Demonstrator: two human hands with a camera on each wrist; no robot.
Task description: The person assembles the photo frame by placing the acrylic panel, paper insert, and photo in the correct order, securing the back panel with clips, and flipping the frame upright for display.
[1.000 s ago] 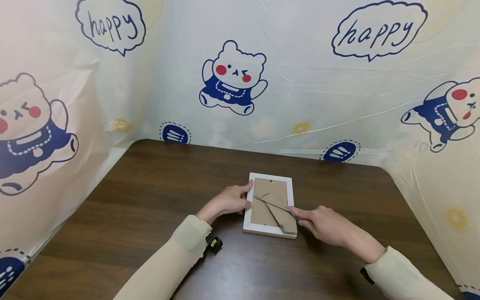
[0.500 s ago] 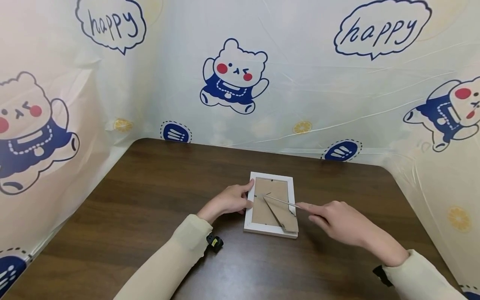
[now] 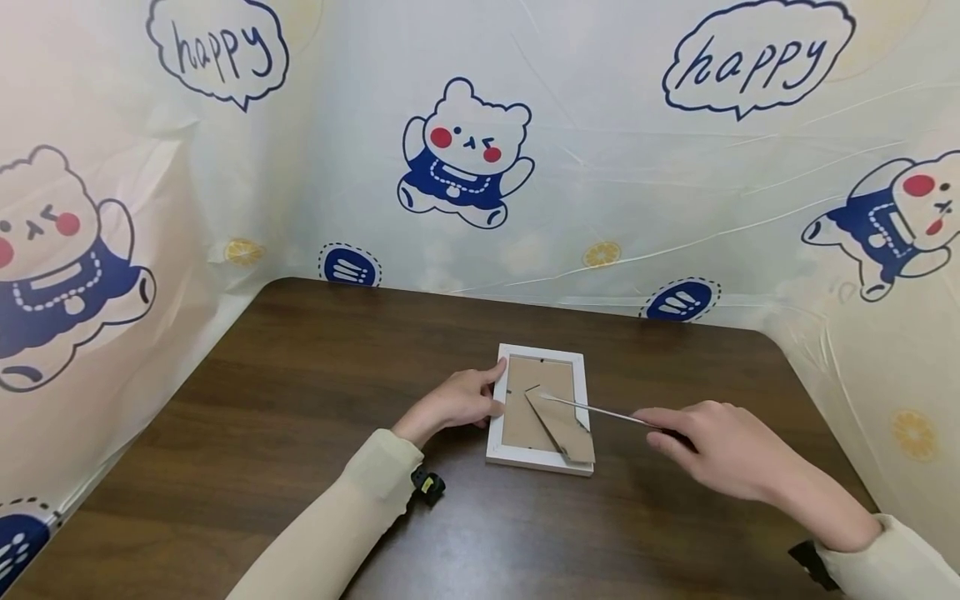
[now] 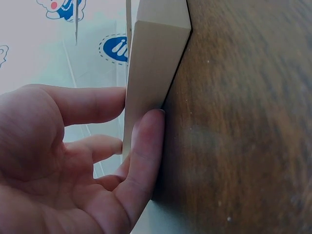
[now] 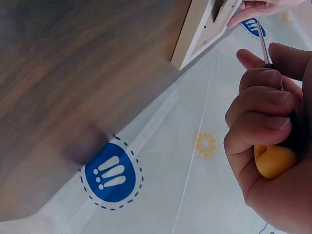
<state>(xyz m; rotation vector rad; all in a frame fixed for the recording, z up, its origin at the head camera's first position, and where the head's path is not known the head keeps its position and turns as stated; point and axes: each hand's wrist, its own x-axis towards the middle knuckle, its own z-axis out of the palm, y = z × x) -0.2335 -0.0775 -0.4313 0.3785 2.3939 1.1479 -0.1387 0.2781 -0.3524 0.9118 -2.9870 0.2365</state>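
A white picture frame (image 3: 523,457) lies face down on the table, its tan backing board (image 3: 558,373) upward. The board's support leg (image 3: 572,433) slants over the lower right part of the frame. My left hand (image 3: 457,400) holds the frame's left side; in the left wrist view its fingertips lie against the frame's pale edge (image 4: 153,58). In my right hand (image 3: 720,446) is a screwdriver (image 3: 607,412), its thin metal shaft pointing left over the backing. The right wrist view shows curled fingers round its black and yellow handle (image 5: 275,161). Whether the tip touches the board, I cannot tell.
The dark wooden table (image 3: 337,350) spreads around the frame. A pale printed curtain (image 3: 570,167) with cartoon bears hangs behind the table and along both sides. A small black device (image 3: 429,485) sits at the left cuff.
My right hand has drawn back to the right with the screwdriver, so more of the shaft shows and its tip has shifted right across the backing. The left hand and frame stay in place.
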